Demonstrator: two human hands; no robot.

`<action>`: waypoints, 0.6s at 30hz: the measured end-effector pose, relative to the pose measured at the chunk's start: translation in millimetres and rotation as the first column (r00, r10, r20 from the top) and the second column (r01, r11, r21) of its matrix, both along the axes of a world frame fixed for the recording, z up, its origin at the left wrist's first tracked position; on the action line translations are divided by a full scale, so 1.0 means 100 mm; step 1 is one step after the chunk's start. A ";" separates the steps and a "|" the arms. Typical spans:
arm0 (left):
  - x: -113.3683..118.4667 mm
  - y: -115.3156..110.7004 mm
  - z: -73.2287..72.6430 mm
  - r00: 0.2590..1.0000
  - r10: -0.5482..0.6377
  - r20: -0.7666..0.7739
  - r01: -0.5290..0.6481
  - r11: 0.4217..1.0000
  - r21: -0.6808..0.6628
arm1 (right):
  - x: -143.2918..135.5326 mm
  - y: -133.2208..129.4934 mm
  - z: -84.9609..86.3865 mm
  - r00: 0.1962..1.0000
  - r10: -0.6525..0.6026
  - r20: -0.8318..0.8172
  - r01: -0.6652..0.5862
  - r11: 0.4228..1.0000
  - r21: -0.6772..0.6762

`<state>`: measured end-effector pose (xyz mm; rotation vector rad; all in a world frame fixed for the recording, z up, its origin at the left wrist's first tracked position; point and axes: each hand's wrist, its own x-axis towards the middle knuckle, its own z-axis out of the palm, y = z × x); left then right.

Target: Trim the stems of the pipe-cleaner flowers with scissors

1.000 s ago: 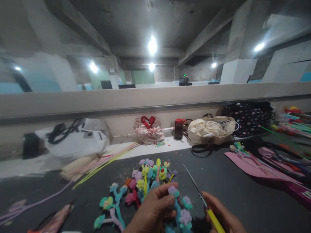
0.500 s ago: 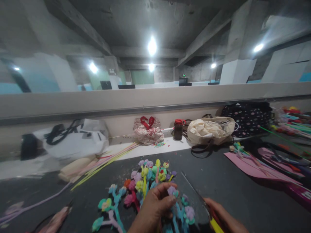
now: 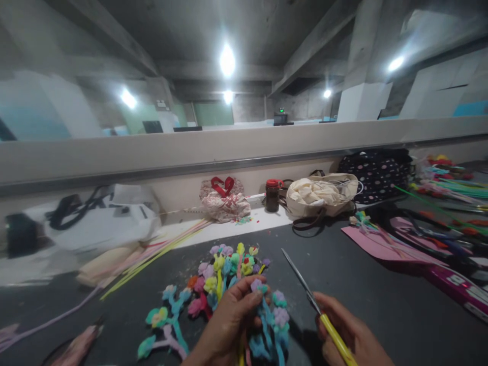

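My left hand (image 3: 232, 317) pinches a fuzzy pipe-cleaner flower (image 3: 258, 285) with a lilac head and turquoise below it, between thumb and fingers. In my right hand (image 3: 345, 328) is a pair of scissors (image 3: 305, 282), its long metal blades together and pointing away to the upper left, its yellow handle in my grip. The blade tips are apart from the flower. Lilac and turquoise flowers (image 3: 281, 316) on blue stems lie just right of my left hand. Behind that hand spreads a bunch of pipe-cleaner flowers (image 3: 219, 262); a blue branched stem (image 3: 176, 307) lies left.
On the dark tabletop (image 3: 320, 254), loose pipe cleaners (image 3: 152, 254) stretch out at left. Along the back ledge stand a white bag (image 3: 110, 218), a patterned pouch (image 3: 224, 201), a red-lidded bottle (image 3: 272, 195) and a beige bag (image 3: 324, 195). A pink sheet (image 3: 373, 246) lies at right.
The scissors and my right hand have come further into view, with more of the yellow handle showing. My left hand still pinches the flower. The whole view has shifted slightly.
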<state>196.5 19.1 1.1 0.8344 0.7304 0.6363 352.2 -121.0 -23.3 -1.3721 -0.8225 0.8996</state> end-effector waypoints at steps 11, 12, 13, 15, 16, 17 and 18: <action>-0.09 0.02 0.08 0.998 -0.027 0.062 0.032 0.997 -0.074 | -0.03 0.02 -0.04 0.993 0.113 -0.029 -0.114 0.993 -0.018; -0.10 0.02 0.08 0.997 -0.031 0.072 0.036 0.996 -0.078 | -0.03 0.03 -0.05 0.992 0.124 -0.032 -0.124 0.992 -0.003; -0.09 0.03 0.08 0.997 -0.031 0.072 0.037 0.996 -0.081 | -0.04 0.03 -0.06 0.990 0.135 -0.038 -0.134 0.991 0.011; -0.08 0.04 0.08 0.999 -0.019 0.043 0.023 0.996 -0.081 | -0.05 0.03 -0.09 0.991 0.123 -0.051 -0.122 0.992 0.030; -0.06 0.05 0.07 1.000 -0.009 0.027 0.011 0.997 -0.079 | -0.06 0.03 -0.11 0.992 0.109 -0.058 -0.107 0.994 0.032; -0.05 0.06 0.07 1.000 -0.002 0.015 0.003 0.997 -0.078 | -0.07 0.02 -0.13 0.994 0.084 -0.063 -0.082 0.996 0.033; -0.03 0.07 0.06 1.000 0.004 0.007 -0.003 0.997 -0.078 | -0.07 0.02 -0.14 0.996 0.055 -0.071 -0.052 0.998 0.037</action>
